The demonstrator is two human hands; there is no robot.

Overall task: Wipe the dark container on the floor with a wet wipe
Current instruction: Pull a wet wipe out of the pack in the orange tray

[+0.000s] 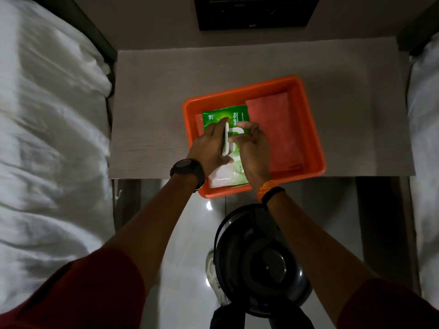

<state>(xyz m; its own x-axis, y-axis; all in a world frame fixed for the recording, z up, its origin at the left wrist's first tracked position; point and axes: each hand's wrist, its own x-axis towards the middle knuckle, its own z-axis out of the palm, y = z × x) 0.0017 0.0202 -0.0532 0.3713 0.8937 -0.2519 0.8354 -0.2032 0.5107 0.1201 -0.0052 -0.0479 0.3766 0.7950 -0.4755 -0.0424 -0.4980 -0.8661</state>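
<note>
I see the dark container (261, 262) on the pale glossy floor (187, 257), on the near side of the orange tray (306, 119) and below the tabletop's (152, 110) front edge. It is round, black and shiny, with a domed lid, a circular recess at its centre and a thin bail handle arcing along its left side; being round, it shows me no clear long axis.

Inside the orange tray lies a green wet wipes pack (225, 119), its long axis running from the tray's near wall to its far wall, beside a red cloth (273, 129). My left hand (209, 148) pinches the pack's white flip lid (225, 138), raised on edge. My right hand (254, 148) rests loosely curled on the pack, gripping nothing I can make out.
</note>
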